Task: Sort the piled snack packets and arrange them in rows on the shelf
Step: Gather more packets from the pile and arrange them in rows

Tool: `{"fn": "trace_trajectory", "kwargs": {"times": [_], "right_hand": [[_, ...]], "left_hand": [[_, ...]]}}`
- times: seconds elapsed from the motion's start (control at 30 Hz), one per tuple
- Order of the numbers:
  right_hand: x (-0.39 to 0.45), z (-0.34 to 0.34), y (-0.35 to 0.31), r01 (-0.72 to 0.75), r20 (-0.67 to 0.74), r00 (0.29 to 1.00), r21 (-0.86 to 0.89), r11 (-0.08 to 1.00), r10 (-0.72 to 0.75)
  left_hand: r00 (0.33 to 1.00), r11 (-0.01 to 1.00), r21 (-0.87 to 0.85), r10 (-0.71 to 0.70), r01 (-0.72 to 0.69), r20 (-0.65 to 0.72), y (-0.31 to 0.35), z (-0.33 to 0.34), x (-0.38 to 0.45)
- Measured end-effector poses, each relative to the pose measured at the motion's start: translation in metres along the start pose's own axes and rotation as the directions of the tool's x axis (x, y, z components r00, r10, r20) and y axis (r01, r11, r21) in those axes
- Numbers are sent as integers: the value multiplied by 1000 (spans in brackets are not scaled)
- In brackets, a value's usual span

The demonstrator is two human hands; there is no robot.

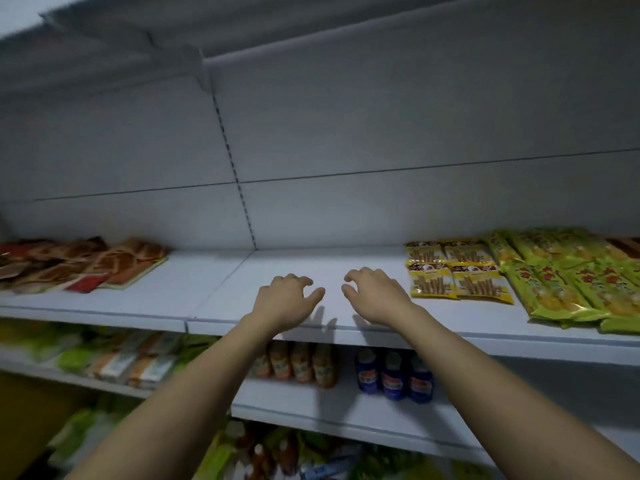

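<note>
Two bare arms reach up from the near edge toward a white shelf [214, 289]. The left hand [285, 299] and the right hand [375, 294] float side by side over the bare middle of that shelf. They are close to each other but not touching. Both hands are half open, with the fingers bent like little claws, and there is nothing in either hand. Small dark shadows fall on the shelf just under them.

On the left end of the shelf lies a messy pile of red and brown snack packets [74, 265]. They lean on one another and point different ways. This pile is well apart from the left hand.

On the right, just beside the right hand, lie four yellow stick-snack packets [457, 270]. They lie flat in two neat rows, two far and two near. Right next to them, farther right, are long green snack packets [571, 278] lying side by side in rows and running off the right edge.

On the shelf below, behind the arms, stands a row of orange bottles [301, 363]. To their right stand blue bottles [394, 377]. More to the left on that lower level are blurry green and orange packets [114, 358]. At the very bottom there are more packets, too blurry to tell what they are.
</note>
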State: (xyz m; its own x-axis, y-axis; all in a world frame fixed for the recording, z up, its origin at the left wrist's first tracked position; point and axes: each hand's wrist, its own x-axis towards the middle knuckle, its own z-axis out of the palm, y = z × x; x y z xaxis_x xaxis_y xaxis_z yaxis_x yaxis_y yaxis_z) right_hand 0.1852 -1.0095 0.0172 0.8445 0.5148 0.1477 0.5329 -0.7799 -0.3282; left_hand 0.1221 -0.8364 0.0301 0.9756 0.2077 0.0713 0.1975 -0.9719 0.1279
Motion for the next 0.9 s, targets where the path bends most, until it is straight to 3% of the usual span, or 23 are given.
{"fn": "trace_trajectory", "kwargs": {"times": [0.17, 0.43, 0.7, 0.9], "right_hand": [[-2, 22, -107, 186, 113, 976, 21, 982, -187], [1, 36, -307, 457, 122, 881, 40, 889, -458], [24, 86, -505, 543, 131, 825, 89, 835, -550], [43, 135, -598, 508, 127, 839, 171, 844, -530]], "left_hand": [[972, 975, -51, -218, 215, -86, -87, -38, -74], [866, 881, -176, -467, 439, -178, -244, -91, -187], [807, 832, -181, -553, 524, -207, -409, -132, -262], [794, 814, -189, -579, 550, -184, -515, -144, -288]]}}
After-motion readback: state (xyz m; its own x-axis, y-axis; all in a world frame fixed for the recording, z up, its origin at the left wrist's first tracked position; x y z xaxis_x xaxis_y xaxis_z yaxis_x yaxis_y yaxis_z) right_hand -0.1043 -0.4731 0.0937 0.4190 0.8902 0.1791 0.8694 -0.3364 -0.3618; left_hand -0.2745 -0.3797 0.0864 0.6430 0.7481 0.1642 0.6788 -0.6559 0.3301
